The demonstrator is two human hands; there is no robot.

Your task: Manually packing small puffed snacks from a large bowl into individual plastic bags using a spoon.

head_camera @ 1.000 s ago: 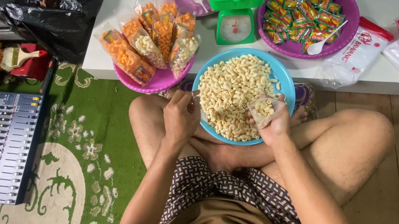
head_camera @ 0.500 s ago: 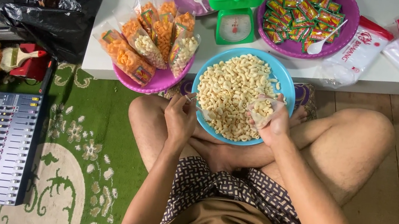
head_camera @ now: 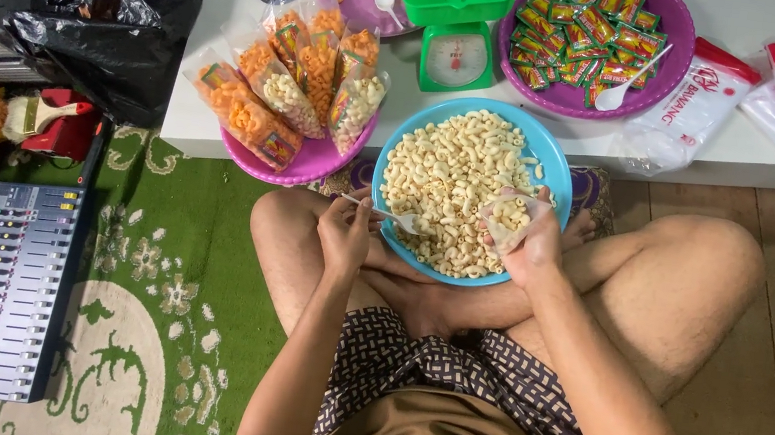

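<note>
Finished packs: several filled clear snack bags (head_camera: 289,93) are stacked in the pink plastic bowl (head_camera: 314,162).
Left hand (head_camera: 345,232): grip closed on a white plastic spoon (head_camera: 398,217), its tip dipped into the macaroni.
Supply: pale macaroni snacks (head_camera: 448,181) are heaped nearly full in the round blue plastic bowl (head_camera: 556,166) on the lap.
Right hand (head_camera: 533,243): a small clear plastic bag (head_camera: 509,216), partly filled, is held open over the bowl.

A home floor: green patterned rug (head_camera: 171,248), low white table (head_camera: 216,72), snack bowls

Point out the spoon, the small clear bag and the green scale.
spoon (head_camera: 400,217), head view, on its bowl.
small clear bag (head_camera: 511,221), head view, on its filled middle.
green scale (head_camera: 457,57), head view, on its dial.
</note>
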